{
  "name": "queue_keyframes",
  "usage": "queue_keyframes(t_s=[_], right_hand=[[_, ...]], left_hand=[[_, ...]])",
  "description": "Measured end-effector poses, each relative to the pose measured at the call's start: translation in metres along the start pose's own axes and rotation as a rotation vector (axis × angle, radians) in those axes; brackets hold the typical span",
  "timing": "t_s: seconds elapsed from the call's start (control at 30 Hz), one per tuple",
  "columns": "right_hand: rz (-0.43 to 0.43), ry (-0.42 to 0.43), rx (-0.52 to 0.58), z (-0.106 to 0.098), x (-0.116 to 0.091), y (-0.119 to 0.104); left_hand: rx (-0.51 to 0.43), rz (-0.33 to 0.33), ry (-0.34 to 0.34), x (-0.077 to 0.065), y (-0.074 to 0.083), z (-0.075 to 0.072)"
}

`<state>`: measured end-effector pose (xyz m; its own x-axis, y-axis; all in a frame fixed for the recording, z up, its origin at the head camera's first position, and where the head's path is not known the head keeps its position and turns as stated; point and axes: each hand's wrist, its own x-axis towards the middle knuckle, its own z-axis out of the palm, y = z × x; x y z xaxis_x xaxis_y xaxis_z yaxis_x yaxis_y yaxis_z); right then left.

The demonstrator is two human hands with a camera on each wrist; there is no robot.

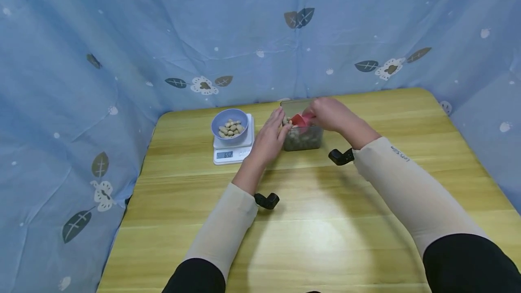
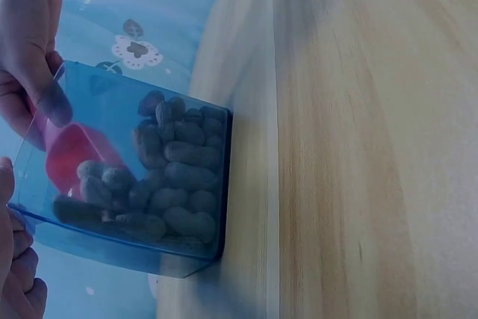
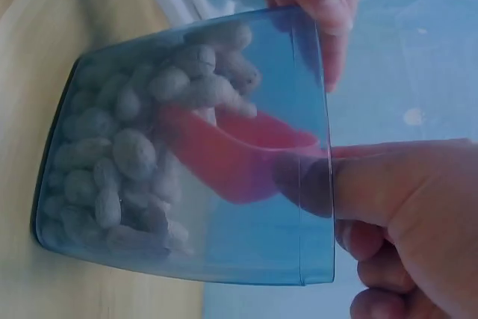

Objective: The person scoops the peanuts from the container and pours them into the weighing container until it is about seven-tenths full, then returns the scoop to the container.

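Observation:
A clear plastic box (image 1: 303,143) of unshelled peanuts (image 2: 187,177) stands toward the back of the table. My right hand (image 1: 330,113) grips the handle of a red scoop (image 3: 246,147), its thumb along the handle at the box's opening. The scoop's bowl is tilted inside the box, its front edge among the peanuts, several of them at its lip. My left hand (image 1: 268,135) rests against the box's left side at the rim, fingers extended, thumb near the front corner.
Left of the box, a white kitchen scale (image 1: 234,153) with a lit display carries a blue-purple bowl (image 1: 215,126) holding several peanuts. The wooden table (image 1: 309,220) ends at a patterned blue curtain (image 1: 252,26) behind.

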<state>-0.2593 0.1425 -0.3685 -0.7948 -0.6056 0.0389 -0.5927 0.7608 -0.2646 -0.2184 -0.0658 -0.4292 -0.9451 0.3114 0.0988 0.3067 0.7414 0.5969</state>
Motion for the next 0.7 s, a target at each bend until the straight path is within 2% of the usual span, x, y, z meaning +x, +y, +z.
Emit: queue_keyframes(t_s=[0.07, 0.23, 0.43, 0.57, 0.7], right_hand=[[0.003, -0.012, 0.037, 0.000, 0.001, 0.001], [0.088, -0.028, 0.100, 0.004, 0.003, 0.002], [0.120, -0.038, 0.142, 0.003, 0.003, 0.003], [0.156, -0.071, 0.216, -0.001, 0.000, 0.007], [0.223, -0.061, 0.296, -0.004, -0.003, 0.012]], left_hand=[[-0.006, -0.001, 0.003, 0.000, 0.000, 0.000], [-0.014, 0.012, 0.001, 0.000, 0.000, 0.000], [-0.007, 0.009, -0.003, 0.001, 0.002, -0.002], [0.003, 0.016, -0.002, 0.001, 0.001, -0.003], [0.015, 0.002, -0.011, 0.001, 0.002, -0.004]])
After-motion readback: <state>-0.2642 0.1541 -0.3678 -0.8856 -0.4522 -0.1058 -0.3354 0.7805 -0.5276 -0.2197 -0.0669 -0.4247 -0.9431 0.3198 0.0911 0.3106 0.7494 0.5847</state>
